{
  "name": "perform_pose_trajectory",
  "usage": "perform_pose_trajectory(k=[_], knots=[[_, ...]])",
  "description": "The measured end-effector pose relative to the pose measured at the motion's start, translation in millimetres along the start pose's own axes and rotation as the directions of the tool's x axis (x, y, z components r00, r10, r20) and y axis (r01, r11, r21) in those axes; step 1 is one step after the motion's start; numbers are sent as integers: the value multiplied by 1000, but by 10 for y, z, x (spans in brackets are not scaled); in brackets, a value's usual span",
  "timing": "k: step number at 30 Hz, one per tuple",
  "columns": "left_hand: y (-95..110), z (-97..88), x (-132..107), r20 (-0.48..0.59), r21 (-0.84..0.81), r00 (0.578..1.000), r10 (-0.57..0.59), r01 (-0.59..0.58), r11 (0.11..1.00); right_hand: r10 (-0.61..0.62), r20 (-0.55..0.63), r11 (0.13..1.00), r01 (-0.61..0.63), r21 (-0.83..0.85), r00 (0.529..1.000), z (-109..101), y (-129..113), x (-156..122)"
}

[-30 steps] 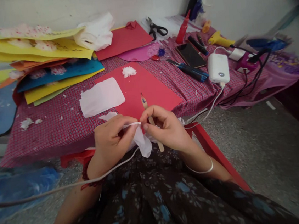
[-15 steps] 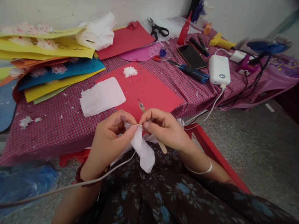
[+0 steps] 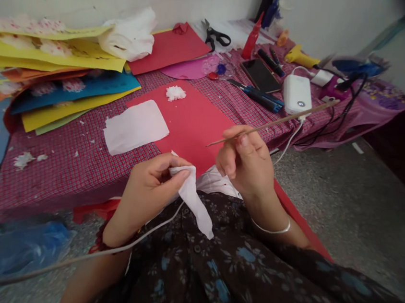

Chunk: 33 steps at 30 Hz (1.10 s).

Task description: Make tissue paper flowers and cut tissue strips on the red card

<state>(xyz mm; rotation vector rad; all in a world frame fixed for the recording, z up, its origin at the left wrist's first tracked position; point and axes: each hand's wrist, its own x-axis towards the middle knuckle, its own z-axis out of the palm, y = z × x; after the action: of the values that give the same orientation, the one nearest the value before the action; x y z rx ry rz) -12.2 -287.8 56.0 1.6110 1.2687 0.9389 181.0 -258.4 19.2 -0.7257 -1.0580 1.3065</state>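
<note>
My left hand (image 3: 155, 183) pinches the top of a strip of white tissue paper (image 3: 195, 205), which hangs down in front of the dark floral clothing. In my right hand (image 3: 249, 161), raised to the right and apart from the strip, a thin wooden stick (image 3: 286, 120) is gripped between thumb and fingers. The stick lies nearly level, one tip pointing left and the other reaching over the power bank. Beyond the hands, a sheet of red paper (image 3: 199, 123) bears a small heap of white shreds (image 3: 175, 93). A white tissue rectangle (image 3: 137, 128) overlaps its left side.
Folded coloured papers (image 3: 80, 89) are stacked at the back left. Black-handled scissors (image 3: 216, 36), a phone (image 3: 260, 75), a blue cutter (image 3: 264, 99), a white power bank (image 3: 297, 93) and a yellow glue gun (image 3: 301, 56) lie to the right. A cable (image 3: 90, 255) crosses my left forearm.
My right hand has left the tissue strip and moved right and up, turning the wooden stick from steep to nearly level. My left hand still holds the strip, which now hangs longer.
</note>
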Motion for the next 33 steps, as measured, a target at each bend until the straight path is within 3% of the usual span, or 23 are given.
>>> perform_pose_trajectory(k=[3, 7, 12, 18, 28, 33], knots=[[-10, -9, -2, -18, 170, 995, 103, -98, 981, -95, -30, 995, 94, -46, 995, 10, -21, -41], [-26, 1, -2, -33, 350, 971, 235, -209, 913, -133, -34, 974, 124, -190, 991, 23, -92, -115], [-18, 21, -21, -12, 477, 941, 339, -293, 829, -187, 56, 940, 195, -279, 981, 33, -108, -161], [-3, 19, -46, 6, 502, 932, 363, -317, 805, -226, 168, 910, 270, -314, 959, 5, -32, -125], [7, 27, -42, -1, 502, 935, 355, -307, 808, -198, 155, 911, 241, -335, 968, -7, -6, -121], [-12, 28, -46, 3, 503, 935, 355, -308, 808, -265, 186, 907, 310, -286, 946, 6, -18, -91]])
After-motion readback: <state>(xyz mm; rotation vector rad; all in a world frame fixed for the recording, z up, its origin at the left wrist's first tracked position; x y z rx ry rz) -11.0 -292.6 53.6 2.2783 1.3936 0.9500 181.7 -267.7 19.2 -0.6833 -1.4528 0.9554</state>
